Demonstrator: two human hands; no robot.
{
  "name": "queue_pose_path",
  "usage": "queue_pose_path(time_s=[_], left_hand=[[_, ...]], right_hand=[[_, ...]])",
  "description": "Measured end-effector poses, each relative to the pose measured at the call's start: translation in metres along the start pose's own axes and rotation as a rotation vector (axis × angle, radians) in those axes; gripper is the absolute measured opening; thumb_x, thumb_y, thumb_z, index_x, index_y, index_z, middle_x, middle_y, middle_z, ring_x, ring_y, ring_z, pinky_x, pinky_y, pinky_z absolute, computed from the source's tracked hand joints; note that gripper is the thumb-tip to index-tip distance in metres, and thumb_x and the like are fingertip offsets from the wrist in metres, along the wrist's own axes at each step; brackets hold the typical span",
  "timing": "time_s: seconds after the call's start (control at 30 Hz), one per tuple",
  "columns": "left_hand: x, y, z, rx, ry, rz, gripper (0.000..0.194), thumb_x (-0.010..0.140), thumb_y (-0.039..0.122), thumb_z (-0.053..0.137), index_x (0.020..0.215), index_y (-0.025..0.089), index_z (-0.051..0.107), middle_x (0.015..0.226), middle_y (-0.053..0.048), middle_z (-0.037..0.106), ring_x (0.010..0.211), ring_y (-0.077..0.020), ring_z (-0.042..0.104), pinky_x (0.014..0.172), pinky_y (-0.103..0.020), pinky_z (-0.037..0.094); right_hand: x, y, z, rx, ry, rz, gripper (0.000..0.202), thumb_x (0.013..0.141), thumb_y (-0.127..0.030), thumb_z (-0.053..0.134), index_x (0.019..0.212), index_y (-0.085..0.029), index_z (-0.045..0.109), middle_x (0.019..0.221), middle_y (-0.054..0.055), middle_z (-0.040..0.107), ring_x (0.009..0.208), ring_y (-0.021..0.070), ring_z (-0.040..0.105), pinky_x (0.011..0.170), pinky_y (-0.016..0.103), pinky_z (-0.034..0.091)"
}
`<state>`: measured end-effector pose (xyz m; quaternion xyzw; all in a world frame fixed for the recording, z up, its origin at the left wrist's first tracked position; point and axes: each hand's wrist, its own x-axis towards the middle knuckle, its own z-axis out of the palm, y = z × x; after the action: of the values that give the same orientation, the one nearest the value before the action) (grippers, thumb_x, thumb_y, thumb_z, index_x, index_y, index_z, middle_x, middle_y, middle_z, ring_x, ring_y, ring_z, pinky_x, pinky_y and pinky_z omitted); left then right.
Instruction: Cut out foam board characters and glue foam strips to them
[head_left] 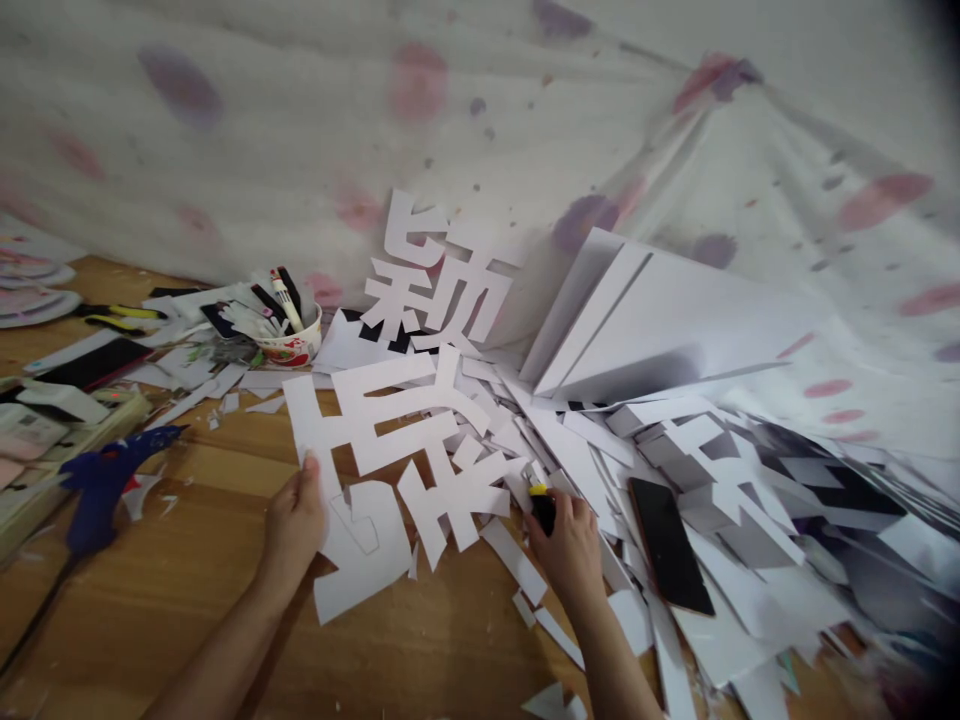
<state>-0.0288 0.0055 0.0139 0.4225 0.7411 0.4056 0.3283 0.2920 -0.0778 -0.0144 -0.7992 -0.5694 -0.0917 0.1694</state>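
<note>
My left hand (pixel 295 515) grips the left edge of a white paper cut-out (pixel 401 412), thumb on top. It is shaped like a written character, with slots and notches cut through it. Its lower left part is a solid piece with a drawn outline on it. My right hand (pixel 571 550) is closed round a yellow and black utility knife (pixel 541 503), to the right of the cut-out. The knife points up and away from me. Behind, a second white character cut-out (pixel 442 275) leans against the sheeted wall.
Paper scraps (pixel 592 440) pile up at the right, around a dark phone (pixel 670 545). Large white boards (pixel 660 310) stand behind. At the left are a blue glue gun (pixel 101 490), a bowl (pixel 292 347) of pens, and yellow-handled pliers (pixel 120 318).
</note>
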Motion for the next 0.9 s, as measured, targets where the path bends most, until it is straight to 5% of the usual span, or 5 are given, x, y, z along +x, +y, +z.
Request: queue_pose_path(time_s=[0.33,0.53,0.73,0.9], left_hand=[[-0.007,0.014,-0.004,-0.066,0.062,0.125,0.040,0.081,0.052,0.036,0.071,0.020,0.057,0.062,-0.003,0.061,0.061,-0.0186,0.056,0.056,-0.028,0.045],[-0.014,0.025,-0.014,0.029,0.252,0.327,0.032,0.083,0.045,0.037,0.075,0.020,0.056,0.058,-0.002,0.056,0.055,-0.0163,0.052,0.051,-0.026,0.040],[-0.009,0.016,-0.009,0.186,0.493,0.788,0.027,0.083,0.035,0.040,0.063,0.020,0.049,0.050,-0.003,0.052,0.048,-0.0157,0.050,0.049,-0.026,0.036],[-0.008,-0.001,-0.002,0.275,0.416,1.072,0.026,0.084,0.029,0.043,0.064,0.018,0.056,0.050,-0.005,0.058,0.048,-0.0161,0.056,0.047,-0.024,0.037]], right_hand=[[-0.004,0.011,0.008,0.107,-0.078,0.111,0.035,0.079,-0.038,0.046,0.103,-0.013,0.052,0.091,0.014,0.056,0.088,0.0291,0.054,0.079,0.041,0.042],[0.000,0.002,-0.022,0.316,-0.015,0.175,0.044,0.084,-0.044,0.029,0.102,-0.013,0.053,0.091,0.016,0.061,0.086,0.0282,0.058,0.075,0.041,0.045],[-0.011,-0.075,-0.062,0.538,-0.102,0.013,0.036,0.090,-0.038,0.029,0.104,-0.015,0.053,0.076,0.009,0.065,0.063,0.0196,0.061,0.057,0.028,0.047],[-0.021,-0.146,-0.068,0.616,-0.218,-0.349,0.027,0.090,-0.022,0.031,0.109,-0.017,0.050,0.089,0.007,0.066,0.077,0.0171,0.063,0.067,0.026,0.049]])
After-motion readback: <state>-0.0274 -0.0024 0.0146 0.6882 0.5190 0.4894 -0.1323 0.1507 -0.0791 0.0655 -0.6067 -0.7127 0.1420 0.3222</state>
